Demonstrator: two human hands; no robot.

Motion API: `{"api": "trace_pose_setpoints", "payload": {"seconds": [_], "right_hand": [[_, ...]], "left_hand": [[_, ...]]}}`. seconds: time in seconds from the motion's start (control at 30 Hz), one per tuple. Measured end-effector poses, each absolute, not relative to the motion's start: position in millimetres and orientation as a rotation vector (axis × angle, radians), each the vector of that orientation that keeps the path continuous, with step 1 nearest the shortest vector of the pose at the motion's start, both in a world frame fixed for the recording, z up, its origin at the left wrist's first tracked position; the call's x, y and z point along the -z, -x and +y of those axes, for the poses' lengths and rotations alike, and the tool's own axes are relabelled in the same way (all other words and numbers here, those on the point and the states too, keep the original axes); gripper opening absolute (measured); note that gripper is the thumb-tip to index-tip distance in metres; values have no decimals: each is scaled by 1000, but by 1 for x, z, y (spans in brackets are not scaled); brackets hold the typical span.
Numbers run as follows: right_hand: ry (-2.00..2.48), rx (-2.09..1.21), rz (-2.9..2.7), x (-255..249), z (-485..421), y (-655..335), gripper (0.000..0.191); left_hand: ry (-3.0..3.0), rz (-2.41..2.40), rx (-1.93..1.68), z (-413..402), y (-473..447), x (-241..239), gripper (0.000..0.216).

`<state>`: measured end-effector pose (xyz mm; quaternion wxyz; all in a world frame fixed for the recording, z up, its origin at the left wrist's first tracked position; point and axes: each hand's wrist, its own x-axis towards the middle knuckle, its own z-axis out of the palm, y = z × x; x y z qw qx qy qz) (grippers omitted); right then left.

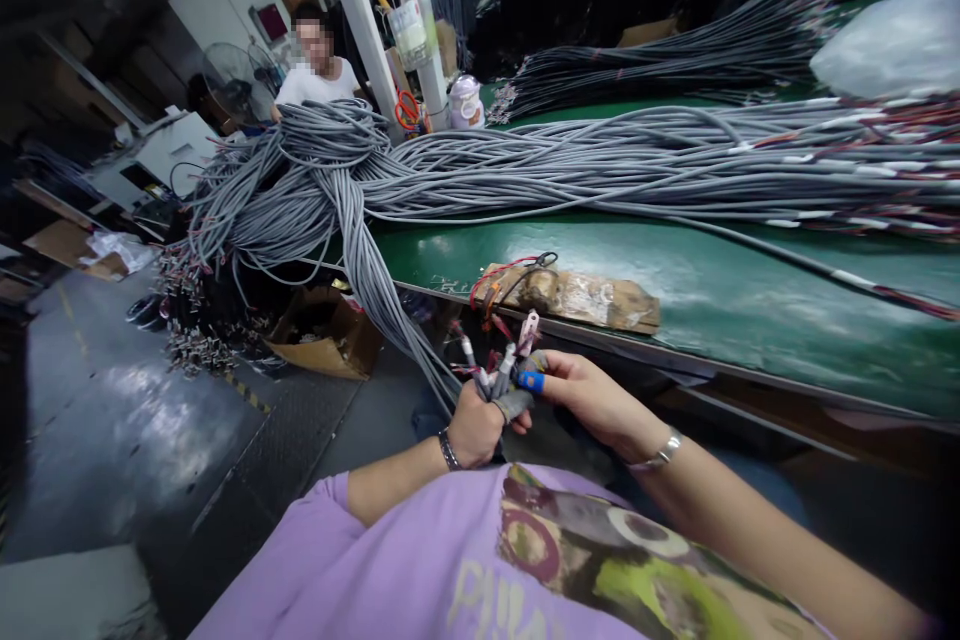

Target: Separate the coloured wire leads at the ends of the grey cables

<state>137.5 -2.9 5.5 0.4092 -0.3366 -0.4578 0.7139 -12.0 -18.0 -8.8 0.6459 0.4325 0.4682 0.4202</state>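
Below the counter's point(735, 320) near edge, the left hand point(480, 425) clamps grey cables point(379, 275), their ends poking above its fingers. The right hand point(574, 385) meets them alongside; whether its fingers pinch one, I cannot tell.

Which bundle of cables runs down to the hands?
The hanging grey bundle, which drops over the near edge of the green bench to the left hand; the long grey bundle and the black bundle behind it lie along the bench.
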Motion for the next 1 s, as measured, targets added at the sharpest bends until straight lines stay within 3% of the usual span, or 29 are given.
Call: {"api": "trace_pose_setpoints", "payload": {"seconds": [0.13, 0.53, 0.87, 1.0], "right_hand": [[804, -1844, -1216, -10, -8, -133, 28], [1089, -1610, -1127, -1, -5, -137, 36], [845, -1974, -597, 24, 19, -149, 40], [743, -2043, -748, 12, 27, -143, 43]], "left_hand": [[-1095, 999, -787, -18, 20, 7, 34], [-841, 1052, -1015, -18, 13, 3, 44], [-747, 998, -1029, -15, 13, -10, 38], [-746, 953, -1005, -12, 8, -16, 37]]}}
